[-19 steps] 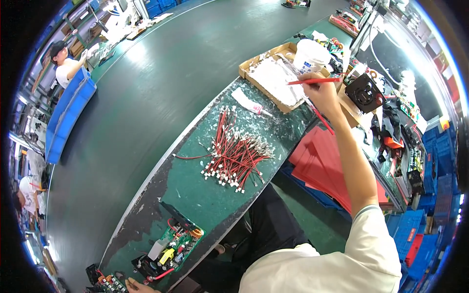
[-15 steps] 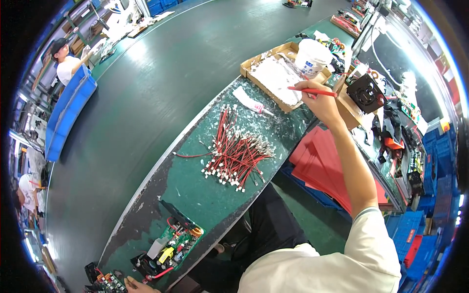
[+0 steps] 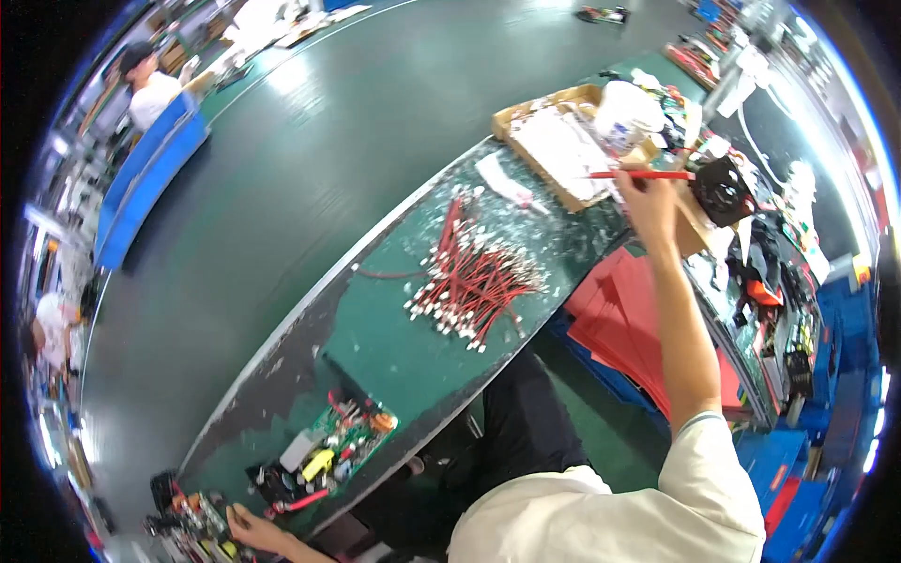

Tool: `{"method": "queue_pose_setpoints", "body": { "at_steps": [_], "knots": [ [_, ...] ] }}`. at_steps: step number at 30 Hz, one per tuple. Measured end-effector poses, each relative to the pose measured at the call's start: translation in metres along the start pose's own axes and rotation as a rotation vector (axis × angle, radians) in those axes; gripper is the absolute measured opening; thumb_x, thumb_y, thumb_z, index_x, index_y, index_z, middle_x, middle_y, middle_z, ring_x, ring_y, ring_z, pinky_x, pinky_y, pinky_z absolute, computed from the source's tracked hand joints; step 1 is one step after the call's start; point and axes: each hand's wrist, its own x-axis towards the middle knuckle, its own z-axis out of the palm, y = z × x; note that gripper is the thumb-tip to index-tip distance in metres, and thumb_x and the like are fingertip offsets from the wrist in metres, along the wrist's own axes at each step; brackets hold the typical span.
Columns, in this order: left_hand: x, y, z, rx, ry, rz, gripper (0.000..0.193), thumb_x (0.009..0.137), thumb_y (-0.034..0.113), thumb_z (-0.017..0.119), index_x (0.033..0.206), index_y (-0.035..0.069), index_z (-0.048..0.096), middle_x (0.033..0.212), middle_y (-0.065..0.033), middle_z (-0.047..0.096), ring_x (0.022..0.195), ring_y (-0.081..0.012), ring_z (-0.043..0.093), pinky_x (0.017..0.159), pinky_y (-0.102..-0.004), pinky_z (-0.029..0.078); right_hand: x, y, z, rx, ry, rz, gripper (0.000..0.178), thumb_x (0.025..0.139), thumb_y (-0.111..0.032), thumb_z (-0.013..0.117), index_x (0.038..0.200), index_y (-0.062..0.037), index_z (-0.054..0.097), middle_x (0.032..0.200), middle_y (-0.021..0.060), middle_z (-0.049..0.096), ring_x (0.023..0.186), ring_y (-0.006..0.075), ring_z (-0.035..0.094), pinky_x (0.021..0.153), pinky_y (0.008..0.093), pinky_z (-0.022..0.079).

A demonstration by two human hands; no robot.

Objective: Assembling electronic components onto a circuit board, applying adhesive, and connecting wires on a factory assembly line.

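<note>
My right hand (image 3: 651, 202) grips a slim red pen-shaped tool (image 3: 657, 174), held nearly level. Its thin tip points left over a shallow cardboard tray (image 3: 540, 175) with white material in it. At the lower left, my left hand (image 3: 255, 531) has its fingers pinched at the edge of a populated circuit board (image 3: 199, 518); blur softens the contact. A second circuit board (image 3: 328, 448) with coils and a red lead lies to the right of that hand. Mid-bench is a heap of red and black wire leads (image 3: 479, 286) with white connectors.
A white squeeze tube (image 3: 507, 184) lies by the tray, and a white bucket (image 3: 627, 114) stands at it. A black fan unit (image 3: 723, 192) is right of my right hand. Red sheets (image 3: 615, 324) fill a bin below. Across the floor, a person (image 3: 152, 92) works behind blue bins (image 3: 150, 188).
The whole view has shifted slightly and blurred. The red tool has turned closer to level, still in my right hand. My left hand stays by the lower-left board, with more of it in view.
</note>
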Motion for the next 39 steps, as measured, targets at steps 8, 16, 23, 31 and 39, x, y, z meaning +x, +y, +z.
{"method": "queue_pose_setpoints", "body": {
  "at_steps": [8, 16, 23, 31, 39],
  "knots": [
    [-0.02, 0.054, 0.017, -0.371, 0.226, -0.044, 0.03, 0.096, 0.017, 0.063, 0.116, -0.004, 0.062, 0.114, -0.0131, 0.063, 0.103, -0.0204, 0.059, 0.093, -0.0326, 0.047, -0.019, -0.041, -0.077, 0.932, -0.234, 0.007, 0.023, 0.098, -0.003, 0.051, 0.118, 0.003, 0.061, 0.12, 0.016, 0.062, 0.108, 0.0245, 0.062, 0.093, 0.0353, 0.051],
    [-0.14, 0.178, -0.029, -0.245, 0.041, 0.587, 0.026, 0.085, 0.018, 0.074, 0.107, 0.007, 0.066, 0.12, -0.0148, 0.058, 0.118, -0.0309, 0.052, 0.099, -0.0435, 0.042, -0.175, -0.193, -0.066, 0.882, -0.862, -0.291, 0.021, 0.088, 0.001, 0.062, 0.109, 0.0046, 0.062, 0.116, 0.0194, 0.062, 0.098, 0.0212, 0.064, 0.083, 0.0294, 0.052],
    [-0.203, 0.176, 0.016, -0.345, -0.218, 0.614, 0.062, 0.077, 0.014, 0.079, 0.133, 0.008, 0.054, 0.14, -0.0156, 0.045, 0.118, -0.0333, 0.047, 0.1, -0.0443, 0.037, -0.227, -0.243, -0.036, 0.69, -0.85, -0.75, 0.016, 0.078, 0.007, 0.067, 0.094, 0.002, 0.065, 0.094, 0.0106, 0.065, 0.085, 0.0192, 0.066, 0.076, 0.0277, 0.052],
    [-0.211, 0.169, 0.029, -0.333, -0.135, 0.567, 0.064, 0.08, 0.023, 0.076, 0.133, 0.001, 0.049, 0.133, -0.0177, 0.048, 0.119, -0.0383, 0.046, 0.102, -0.0478, 0.035, -0.244, -0.243, -0.033, 0.549, -0.784, -0.927, 0.016, 0.078, 0.006, 0.068, 0.092, -0.0016, 0.066, 0.091, 0.0104, 0.066, 0.079, 0.0247, 0.068, 0.07, 0.03, 0.054],
    [-0.213, 0.168, 0.035, -0.342, -0.111, 0.566, 0.05, 0.082, 0.023, 0.074, 0.125, 0.006, 0.057, 0.127, -0.0135, 0.052, 0.117, -0.0355, 0.048, 0.101, -0.0456, 0.036, -0.251, -0.238, -0.024, 0.524, -0.769, -0.952, 0.021, 0.076, 0.009, 0.068, 0.094, -0.0022, 0.067, 0.093, 0.0101, 0.066, 0.08, 0.0221, 0.067, 0.07, 0.0292, 0.055]
  ]
}}
